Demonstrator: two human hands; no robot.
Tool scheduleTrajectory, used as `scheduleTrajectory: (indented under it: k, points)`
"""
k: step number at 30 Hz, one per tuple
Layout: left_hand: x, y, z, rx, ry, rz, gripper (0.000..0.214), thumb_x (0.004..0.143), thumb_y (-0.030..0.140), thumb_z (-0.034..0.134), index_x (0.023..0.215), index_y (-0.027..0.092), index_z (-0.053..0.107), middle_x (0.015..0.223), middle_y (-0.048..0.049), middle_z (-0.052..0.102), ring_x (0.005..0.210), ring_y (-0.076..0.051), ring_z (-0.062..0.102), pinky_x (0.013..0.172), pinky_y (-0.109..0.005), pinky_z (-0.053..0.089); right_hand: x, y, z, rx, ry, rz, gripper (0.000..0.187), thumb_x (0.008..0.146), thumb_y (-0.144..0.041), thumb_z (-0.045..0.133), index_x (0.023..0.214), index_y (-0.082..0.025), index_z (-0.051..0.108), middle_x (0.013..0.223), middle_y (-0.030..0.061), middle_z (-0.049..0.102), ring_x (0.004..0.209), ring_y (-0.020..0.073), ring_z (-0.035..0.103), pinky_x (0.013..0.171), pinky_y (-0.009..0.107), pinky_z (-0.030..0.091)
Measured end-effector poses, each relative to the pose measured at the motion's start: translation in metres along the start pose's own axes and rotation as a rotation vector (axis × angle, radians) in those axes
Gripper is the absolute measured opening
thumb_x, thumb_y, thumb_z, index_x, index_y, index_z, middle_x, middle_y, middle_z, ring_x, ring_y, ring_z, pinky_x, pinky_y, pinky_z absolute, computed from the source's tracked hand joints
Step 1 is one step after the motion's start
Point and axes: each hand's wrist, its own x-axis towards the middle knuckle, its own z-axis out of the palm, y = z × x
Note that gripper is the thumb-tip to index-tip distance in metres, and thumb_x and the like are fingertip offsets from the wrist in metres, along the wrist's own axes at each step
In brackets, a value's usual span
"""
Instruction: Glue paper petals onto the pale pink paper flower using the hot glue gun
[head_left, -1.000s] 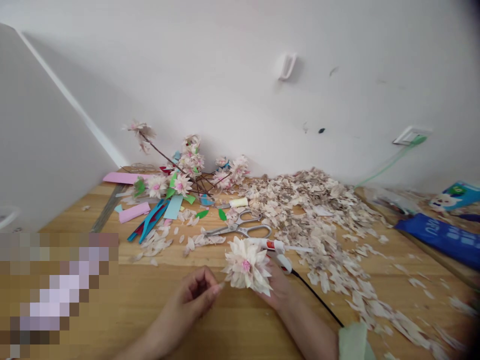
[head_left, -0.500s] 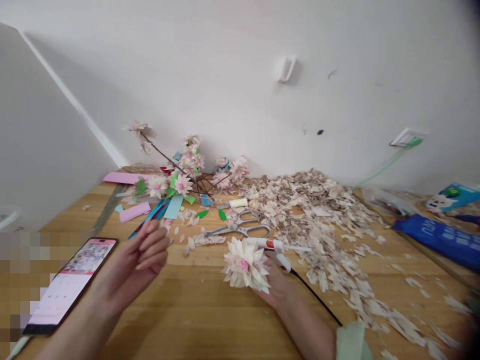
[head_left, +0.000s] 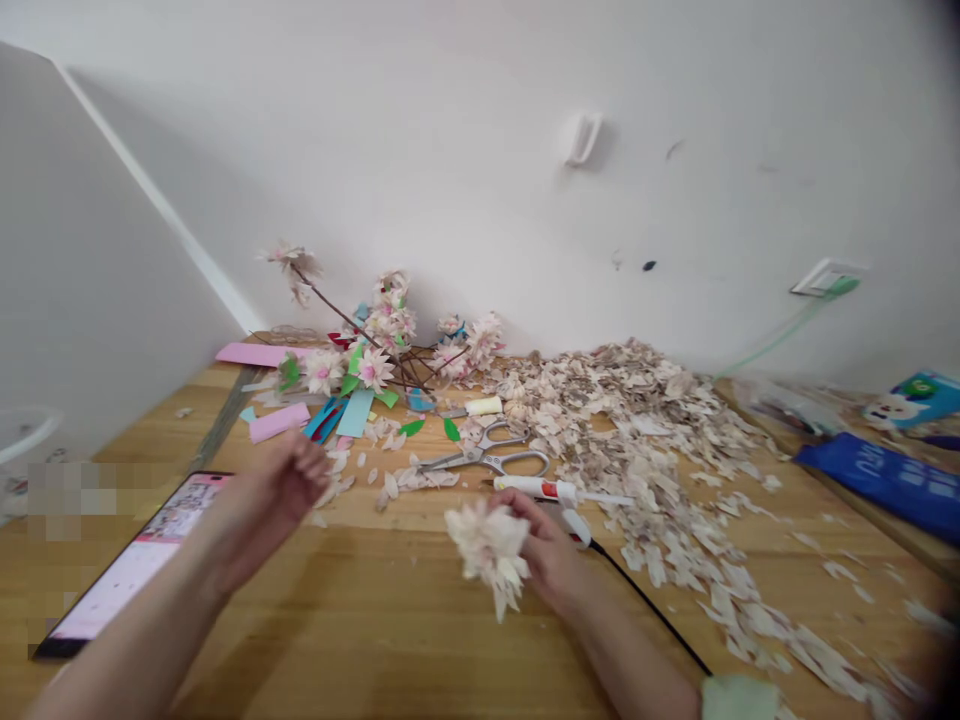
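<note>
I have the paper flower point(head_left: 489, 555) clenched at its base in my right hand point(head_left: 544, 550), held up over the wooden table point(head_left: 390, 620). The glue gun point(head_left: 551, 490) lies just beyond my fingers, with the scissors point(head_left: 484, 458) further on and a heap of paper petals point(head_left: 637, 460) to the right. My left hand point(head_left: 274, 490) is loosely curled, grasping nothing, near the phone point(head_left: 139, 560).

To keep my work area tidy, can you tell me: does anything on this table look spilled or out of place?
The pale paper petal scraps look spilled: a big heap spreads loosely over the wooden table, around the scissors and the glue gun, near the paper flower in the right hand.
</note>
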Motion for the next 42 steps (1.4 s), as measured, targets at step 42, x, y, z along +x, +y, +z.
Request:
scheduleTrajectory:
  k: [42]
  points:
    - [-0.030, -0.073, 0.039, -0.025, -0.342, -0.495, 0.049, 0.093, 0.047, 0.035, 0.096, 0.013, 0.069, 0.112, -0.0144, 0.069, 0.109, -0.025, 0.061, 0.105, -0.041, 0.034, -0.049, -0.090, 0.001, -0.970, 0.512, -0.606, 0.035, 0.093, -0.038, 0.042, 0.061, -0.024, 0.040, 0.050, -0.0070, 0.034, 0.042, 0.0100, 0.034, 0.040, 0.022, 0.028]
